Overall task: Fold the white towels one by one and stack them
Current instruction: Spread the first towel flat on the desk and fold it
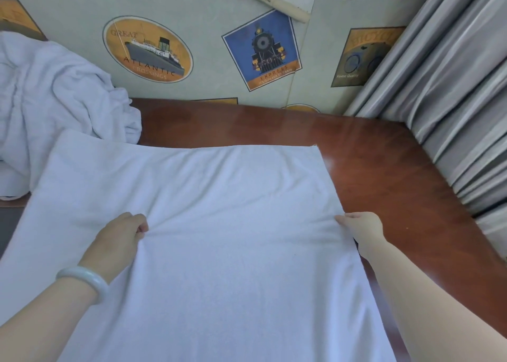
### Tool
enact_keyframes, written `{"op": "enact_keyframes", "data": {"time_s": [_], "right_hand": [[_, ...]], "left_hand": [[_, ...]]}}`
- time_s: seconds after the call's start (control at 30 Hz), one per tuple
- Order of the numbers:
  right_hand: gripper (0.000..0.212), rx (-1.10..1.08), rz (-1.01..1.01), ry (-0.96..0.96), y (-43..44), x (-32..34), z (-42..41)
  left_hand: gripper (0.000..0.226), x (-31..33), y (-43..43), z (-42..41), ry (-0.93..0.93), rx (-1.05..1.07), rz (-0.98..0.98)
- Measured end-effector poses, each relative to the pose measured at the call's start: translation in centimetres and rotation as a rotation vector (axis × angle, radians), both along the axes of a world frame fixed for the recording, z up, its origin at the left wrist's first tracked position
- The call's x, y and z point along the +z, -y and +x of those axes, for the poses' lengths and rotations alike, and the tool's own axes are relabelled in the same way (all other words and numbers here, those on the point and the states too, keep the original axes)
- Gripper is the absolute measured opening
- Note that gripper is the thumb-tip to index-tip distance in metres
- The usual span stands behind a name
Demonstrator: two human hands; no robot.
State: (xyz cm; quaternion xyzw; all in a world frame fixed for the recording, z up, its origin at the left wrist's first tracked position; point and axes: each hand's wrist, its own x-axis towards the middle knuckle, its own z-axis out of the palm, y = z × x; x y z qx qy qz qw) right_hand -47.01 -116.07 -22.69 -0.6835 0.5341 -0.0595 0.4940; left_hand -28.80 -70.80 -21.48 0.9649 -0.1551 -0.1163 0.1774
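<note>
White terry cloth covers most of the glossy red-brown wooden bench (384, 169): a single white terry towel (219, 265) lies spread flat. Its far edge runs parallel to the bench's far edge, and its near end passes out of view.

The left hand (120, 235), with a pale green bangle (87, 279) on its wrist, has its fingers curled and pinches a tuck of cloth well inside the towel's left side. The right hand (359, 225) pinches the towel's right edge.

This looks like the start of a fold. It should go best if both pinches rise together at the same height, the cloth stays taut between them, and the two edges meet squarely. Creases fan out from the left pinch, so the cloth probably needs smoothing once it is laid down.

A crumpled heap of white towels (55, 87) sits at the bench's far left corner, touching the spread towel's far left corner. It may crowd the fold or any stack placed there. A grey pleated curtain (452, 100) hangs along the right edge, apart from the towel. Bare wood remains along the far and right edges.
</note>
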Motion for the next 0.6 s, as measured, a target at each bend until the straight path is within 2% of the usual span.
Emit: {"op": "enact_keyframes", "data": {"time_s": [0.07,0.23,0.3,0.33,0.4,0.47,0.53,0.6], "right_hand": [[0.018,0.015,-0.028,-0.017,0.0,0.1,0.0],[0.015,0.065,-0.175,-0.076,0.2,0.2,0.0],[0.016,0.090,-0.196,-0.090,0.3,0.0,0.1],[0.017,0.105,-0.201,-0.089,0.3,-0.1,0.3],[0.019,0.140,-0.218,-0.109,0.3,-0.4,0.8],[0.018,0.156,-0.271,-0.174,0.2,-0.8,1.2],[0.017,0.090,-0.303,-0.195,0.4,-1.4,1.5],[0.023,0.019,-0.311,-0.227,-0.1,-1.1,1.6]], "left_hand": [[0.016,-0.1,-0.3,0.1,-0.006,0.004,0.034],[0.016,-0.5,-0.2,0.1,-0.069,-0.040,0.106],[0.008,-0.4,0.2,0.1,0.010,-0.058,0.074],[0.013,-0.5,0.6,0.1,0.077,-0.091,0.057],[0.041,-0.7,2.1,-0.1,0.149,-0.190,0.088],[0.058,-1.4,3.3,-0.2,0.086,-0.249,0.198],[0.063,-2.8,3.5,0.3,-0.038,-0.234,0.325],[0.065,-3.4,2.8,1.0,-0.086,-0.170,0.372]]}}
